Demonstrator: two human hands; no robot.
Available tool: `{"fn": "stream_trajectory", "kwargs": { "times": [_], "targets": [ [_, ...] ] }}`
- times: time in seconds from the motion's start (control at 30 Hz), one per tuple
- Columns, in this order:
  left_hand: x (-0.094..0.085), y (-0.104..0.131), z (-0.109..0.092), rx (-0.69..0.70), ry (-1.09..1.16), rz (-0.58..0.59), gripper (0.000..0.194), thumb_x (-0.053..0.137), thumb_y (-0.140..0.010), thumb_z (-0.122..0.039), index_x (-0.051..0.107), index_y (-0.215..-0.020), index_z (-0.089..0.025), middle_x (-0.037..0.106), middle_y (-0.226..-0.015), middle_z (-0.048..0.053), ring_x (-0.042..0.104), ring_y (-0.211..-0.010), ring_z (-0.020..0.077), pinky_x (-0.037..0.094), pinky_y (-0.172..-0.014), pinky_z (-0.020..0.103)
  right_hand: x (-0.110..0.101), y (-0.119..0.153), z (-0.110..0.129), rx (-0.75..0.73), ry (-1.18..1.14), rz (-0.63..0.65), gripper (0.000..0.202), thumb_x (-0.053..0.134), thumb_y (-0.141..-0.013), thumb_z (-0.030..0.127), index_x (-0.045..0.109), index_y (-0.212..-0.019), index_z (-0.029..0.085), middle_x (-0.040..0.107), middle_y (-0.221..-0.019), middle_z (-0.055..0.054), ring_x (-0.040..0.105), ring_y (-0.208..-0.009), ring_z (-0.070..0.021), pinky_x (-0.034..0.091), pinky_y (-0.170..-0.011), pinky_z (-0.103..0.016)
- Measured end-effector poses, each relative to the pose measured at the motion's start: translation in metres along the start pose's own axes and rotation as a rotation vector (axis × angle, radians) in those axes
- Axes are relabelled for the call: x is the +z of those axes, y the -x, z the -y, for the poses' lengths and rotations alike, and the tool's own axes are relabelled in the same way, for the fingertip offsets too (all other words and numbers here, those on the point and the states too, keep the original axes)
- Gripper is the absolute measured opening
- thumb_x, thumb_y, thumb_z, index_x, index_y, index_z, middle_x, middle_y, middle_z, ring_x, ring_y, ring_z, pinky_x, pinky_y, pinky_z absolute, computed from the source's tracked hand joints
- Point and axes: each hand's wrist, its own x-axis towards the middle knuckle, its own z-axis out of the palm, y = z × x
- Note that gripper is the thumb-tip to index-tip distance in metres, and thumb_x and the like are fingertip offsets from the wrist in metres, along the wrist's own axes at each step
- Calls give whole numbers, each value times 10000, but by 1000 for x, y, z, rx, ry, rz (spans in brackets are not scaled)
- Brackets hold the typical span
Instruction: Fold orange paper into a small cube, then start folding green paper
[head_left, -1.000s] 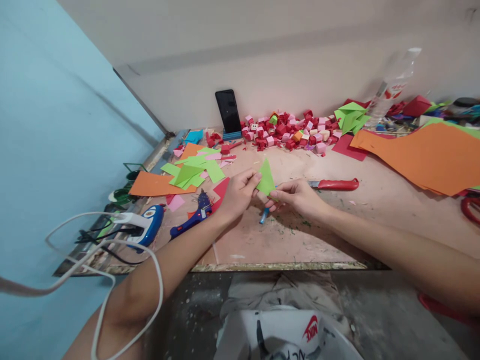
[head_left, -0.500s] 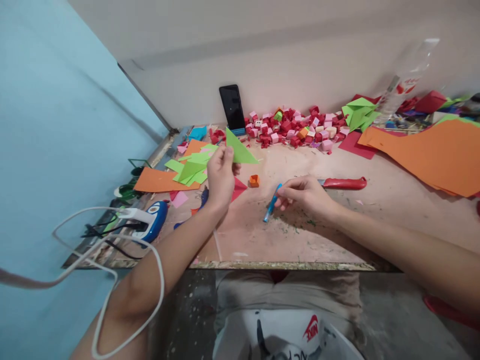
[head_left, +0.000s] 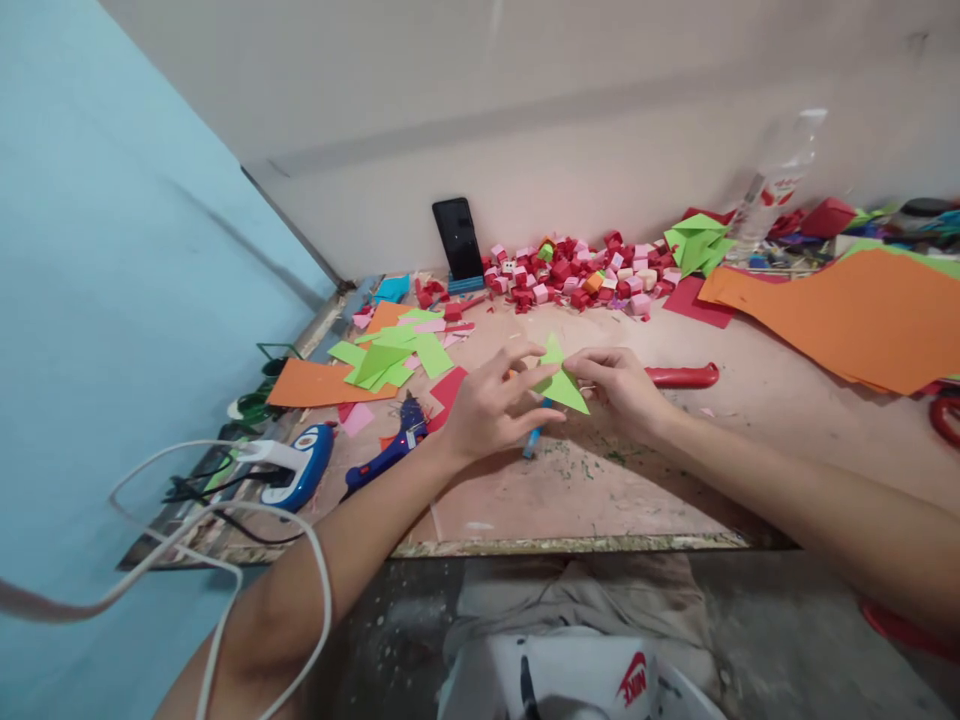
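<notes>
Near the middle of the table my right hand [head_left: 616,388] pinches the edge of a folded green paper triangle [head_left: 564,385]. My left hand [head_left: 499,402] is at the paper's left side, its fingers spread apart and reaching over and beside it. Partly hidden below the paper, a blue pen-like tool [head_left: 533,440] lies on the table. A red-handled knife [head_left: 684,376] rests just beyond my right hand. Left of my left hand are a red paper piece [head_left: 448,392] and a blue glue gun [head_left: 390,450].
Small red and pink paper cubes [head_left: 577,275] lie along the wall beside a phone [head_left: 458,240]. Green paper pieces [head_left: 382,362] are at the left, orange sheets [head_left: 847,320] at the right. A white cable [head_left: 319,560] loops over my left arm; a bottle [head_left: 784,175] stands behind.
My right hand has let go of the blue tool and taken hold of the green paper. My left hand has moved right and nearer with its fingers opened; the paper came along.
</notes>
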Motion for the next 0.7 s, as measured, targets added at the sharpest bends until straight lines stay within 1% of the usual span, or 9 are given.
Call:
{"fn": "stream_trajectory", "kwargs": {
  "times": [0.1,0.17,0.23,0.3,0.4,0.47,0.53,0.6,0.7],
  "targets": [
    [1,-4,-7,-221,115,-188,360,753,-971,-461,754,-1260,-246,725,-1255,111,704,-1058,235,581,-946,369,0,0,-1,-81,53,-23,235,863,-791,442,813,-764,214,724,-765,-24,591,-681,-173,467,-623,-302],
    [1,-6,-12,-410,254,-264,270,711,-1001,-439,770,-1152,-223,750,-1091,74,697,-905,193,572,-827,313,0,1,0,-111,71,-34,250,853,-808,466,814,-786,221,739,-789,-24,625,-719,-187,500,-648,-304],
    [1,-7,-16,-560,444,-240,259,716,-990,-448,780,-981,-197,738,-896,43,670,-778,171,544,-724,281,1,2,2,-120,96,-39,262,851,-808,481,813,-796,222,751,-808,-29,646,-746,-198,522,-661,-309],
    [3,-7,-16,-650,602,-168,279,753,-954,-434,771,-841,-180,704,-752,25,633,-676,155,517,-659,269,2,3,3,-112,118,-37,276,851,-802,490,809,-788,217,759,-823,-37,660,-766,-208,538,-673,-314],
    [8,-7,-13,-687,683,-129,245,817,-888,-408,788,-805,-178,720,-733,29,628,-646,151,505,-625,265,3,4,1,-100,138,-55,261,849,-808,466,818,-834,208,773,-869,-55,684,-797,-218,556,-682,-319],
    [11,-6,-9,-678,659,-152,243,848,-855,-415,794,-807,-183,742,-773,38,638,-668,154,506,-623,264,3,4,-1,-103,126,-84,280,868,-797,408,830,-994,213,789,-957,-66,716,-845,-230,583,-706,-332],
    [14,-5,-5,-672,643,-173,253,870,-831,-419,784,-799,-184,745,-790,36,637,-674,149,508,-628,261,4,4,-3,-107,77,-95,437,903,-767,345,795,-1176,235,795,-1089,-75,747,-903,-242,618,-750,-356],
    [17,-4,-3,-680,657,-185,261,884,-814,-414,766,-792,-182,730,-776,26,627,-665,141,505,-627,257,4,5,-4,-94,21,-49,498,915,-769,327,763,-1237,244,790,-1175,-85,766,-950,-252,639,-806,-386],
    [19,-3,-3,-666,629,-208,257,871,-823,-404,747,-791,-181,720,-793,22,632,-698,144,510,-657,261,5,5,-4,-54,-14,115,475,895,-816,351,759,-1257,240,798,-1194,-93,770,-1038,-279,638,-908,-429]
  ]
}}
